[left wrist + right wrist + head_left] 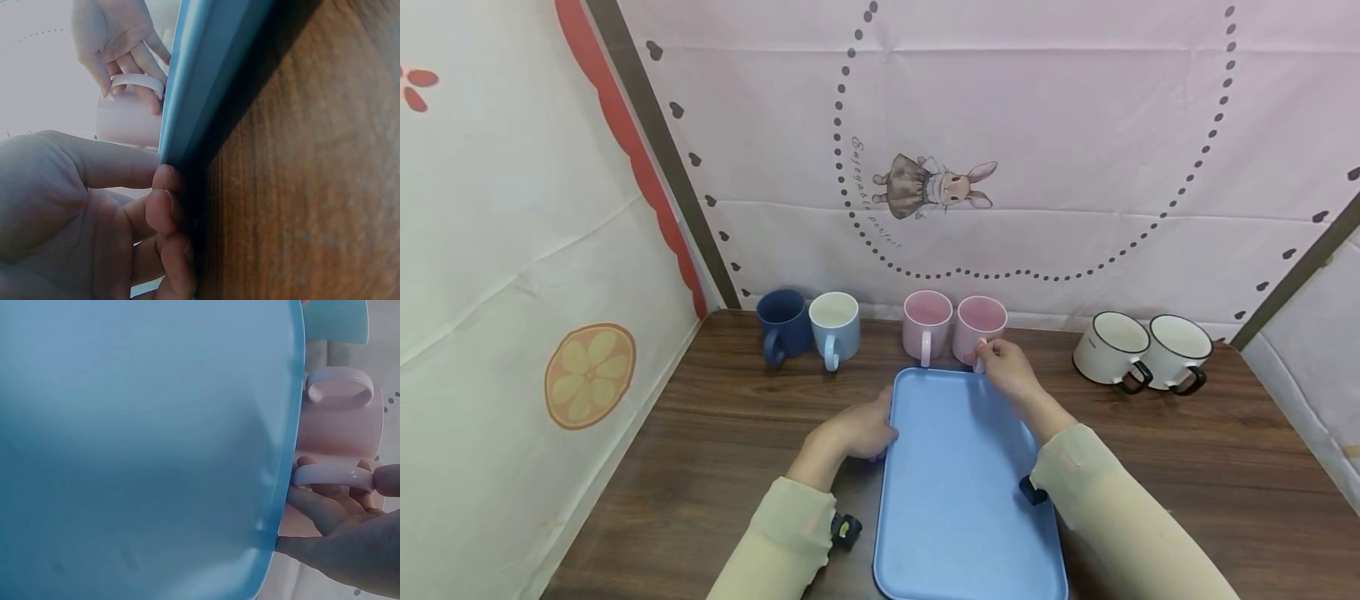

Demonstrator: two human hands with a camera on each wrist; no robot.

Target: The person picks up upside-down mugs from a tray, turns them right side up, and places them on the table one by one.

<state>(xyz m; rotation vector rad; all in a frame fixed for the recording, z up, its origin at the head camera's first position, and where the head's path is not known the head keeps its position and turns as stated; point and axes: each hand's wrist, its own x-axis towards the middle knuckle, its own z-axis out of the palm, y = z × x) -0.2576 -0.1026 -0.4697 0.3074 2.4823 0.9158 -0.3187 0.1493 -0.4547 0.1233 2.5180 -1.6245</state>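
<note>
A blue rectangular tray lies in front of the person, its far edge close to two pink mugs. My left hand grips the tray's left edge near the far corner; in the left wrist view its fingertips curl in at the tray rim. With my right hand I hold the handle of the right pink mug, reaching over the tray's far right corner. In the right wrist view one finger touches the tray's edge. The left pink mug stands beside it, handle toward me.
A dark blue mug and a light blue mug stand at the back left of the wooden table. Two white enamel mugs with black handles stand at the back right. A printed cloth wall rises behind the mugs.
</note>
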